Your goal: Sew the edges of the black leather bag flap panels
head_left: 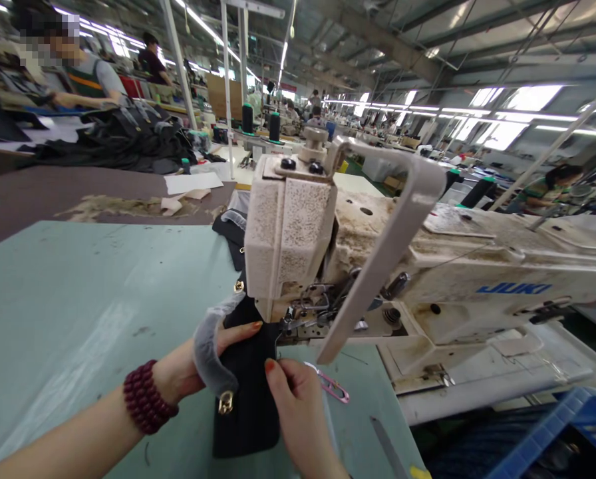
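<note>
A black fabric piece (248, 399) with a grey fuzzy strap (208, 356) and gold buckles lies under the needle area of a white sewing machine (291, 233). My left hand (198, 359), with a dark red bead bracelet at its wrist, reaches beneath the strap. Its thumb is stretched out over the fabric; the other fingers are mostly hidden. On the fabric's right edge, near the presser foot, my right hand (298, 399) pinches the cloth between thumb and curled fingers. More black pieces with buckles (231, 233) trail behind the machine head.
Pink-handled snips (334, 386) and a metal strip (388, 447) lie right of my right hand on the green tabletop (103, 332). A blue crate (542, 436) stands at lower right. Dark fabric (133, 140) is piled at back left, near a person (91, 76).
</note>
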A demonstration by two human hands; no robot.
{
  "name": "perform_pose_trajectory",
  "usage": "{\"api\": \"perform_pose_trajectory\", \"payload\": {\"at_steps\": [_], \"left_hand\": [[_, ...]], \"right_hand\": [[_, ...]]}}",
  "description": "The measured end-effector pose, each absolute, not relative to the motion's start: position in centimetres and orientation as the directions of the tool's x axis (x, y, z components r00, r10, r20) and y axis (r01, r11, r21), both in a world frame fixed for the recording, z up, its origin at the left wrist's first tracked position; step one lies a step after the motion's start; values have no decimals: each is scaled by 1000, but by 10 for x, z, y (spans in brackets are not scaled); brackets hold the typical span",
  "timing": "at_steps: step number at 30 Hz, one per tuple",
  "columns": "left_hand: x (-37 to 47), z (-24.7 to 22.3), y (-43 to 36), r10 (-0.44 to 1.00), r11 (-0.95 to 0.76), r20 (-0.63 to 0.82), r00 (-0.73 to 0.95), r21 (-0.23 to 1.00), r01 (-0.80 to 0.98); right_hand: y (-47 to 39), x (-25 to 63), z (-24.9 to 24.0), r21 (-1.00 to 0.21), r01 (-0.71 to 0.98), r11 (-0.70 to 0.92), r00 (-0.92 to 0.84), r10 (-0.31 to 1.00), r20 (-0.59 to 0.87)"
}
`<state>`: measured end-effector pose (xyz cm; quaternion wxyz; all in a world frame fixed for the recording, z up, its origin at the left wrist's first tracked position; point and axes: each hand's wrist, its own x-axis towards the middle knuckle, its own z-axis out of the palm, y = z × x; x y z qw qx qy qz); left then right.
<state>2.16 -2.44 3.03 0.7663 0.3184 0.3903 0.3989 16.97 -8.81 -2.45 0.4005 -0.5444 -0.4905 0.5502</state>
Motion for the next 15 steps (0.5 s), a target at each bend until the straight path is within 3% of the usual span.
{"api": "perform_pose_trajectory", "payload": {"at_steps": [7,11,13,15], "left_hand": [[20,24,-16,822,554,-414,391,741,-380],[19,25,-17,863,492,-362,352,762,-422],[18,26,-16,851,503,-353,389,760,-411],[17,24,-14,838,520,-368,403,761,-387]], "right_hand": [[-78,169,-24,-977,91,-191,-91,976,-199],[-83,171,-30,-977,158,-144,-117,980,-163],[-94,194,-21,-979,187,-80,-179,977,-114],[-108,241,8,-969,243,37,-118,993,8]]}}
